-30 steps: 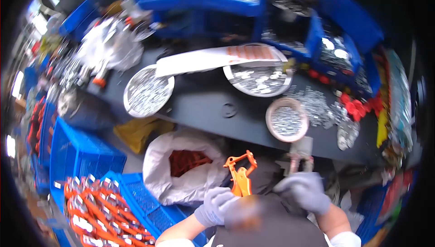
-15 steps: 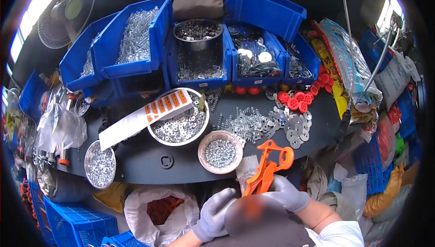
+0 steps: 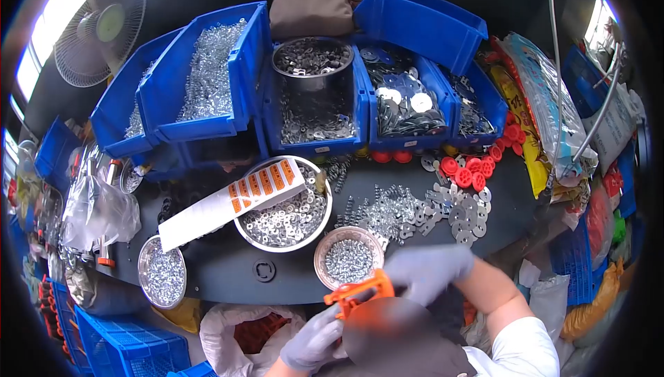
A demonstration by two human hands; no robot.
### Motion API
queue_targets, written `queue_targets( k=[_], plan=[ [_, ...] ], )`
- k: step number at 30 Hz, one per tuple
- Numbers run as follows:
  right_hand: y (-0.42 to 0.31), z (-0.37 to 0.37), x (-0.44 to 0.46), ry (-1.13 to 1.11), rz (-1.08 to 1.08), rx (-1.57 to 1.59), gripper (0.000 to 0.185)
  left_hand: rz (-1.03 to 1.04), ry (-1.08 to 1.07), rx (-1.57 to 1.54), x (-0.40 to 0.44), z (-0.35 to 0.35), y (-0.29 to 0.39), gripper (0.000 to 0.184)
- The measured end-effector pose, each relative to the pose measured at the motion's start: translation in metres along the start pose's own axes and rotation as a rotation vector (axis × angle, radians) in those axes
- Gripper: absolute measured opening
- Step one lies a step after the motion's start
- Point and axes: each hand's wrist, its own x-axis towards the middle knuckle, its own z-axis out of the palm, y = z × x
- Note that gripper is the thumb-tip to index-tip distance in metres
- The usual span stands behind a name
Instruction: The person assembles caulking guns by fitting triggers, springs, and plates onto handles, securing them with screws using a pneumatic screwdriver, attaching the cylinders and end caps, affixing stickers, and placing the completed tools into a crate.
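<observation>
Orange plastic frame [image 3: 360,286] has tipped leftward! Grey-gloved left hand [image 3: 312,341] pinches it, likely for steadiness; grey-gloved right hand [image 3: 427,272], can't tell its grip.

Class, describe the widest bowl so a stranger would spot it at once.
Find the row of blue bins along the dark table. In front of the row's middle sits a white-rimmed bowl. Unlike the smaller bowls nearby, it has a white strip with orange labels lying across it.
</observation>
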Motion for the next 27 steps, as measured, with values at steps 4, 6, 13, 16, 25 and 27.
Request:
queue_targets(
  k=[4,6,13,16,25,27],
  plan=[
    [0.076,-0.07,0.037,1.177,0.084,-0.712,0.021,0.376,0.05,-0.17,0.006,-0.013,-0.01,0.076],
    [0.111,-0.095,0.06,1.153,0.218,-1.013,0.017,0.367,-0.002,-0.211,0.007,-0.011,-0.003,0.076],
    [0.155,-0.122,0.093,0.93,0.49,-1.433,0.01,0.517,-0.059,-0.382,0.015,-0.007,-0.002,0.071],
    [0.153,-0.117,0.073,1.005,0.377,-1.361,0.011,0.506,-0.088,-0.361,0.034,0.018,0.035,0.067],
    [0.014,0.02,-0.011,1.231,-0.325,0.656,0.01,0.577,0.446,0.154,0.123,0.043,0.048,0.028],
    [0.009,0.029,-0.022,1.216,-0.349,0.768,0.013,0.544,0.479,0.197,0.132,0.058,0.041,0.028]
  ],
)
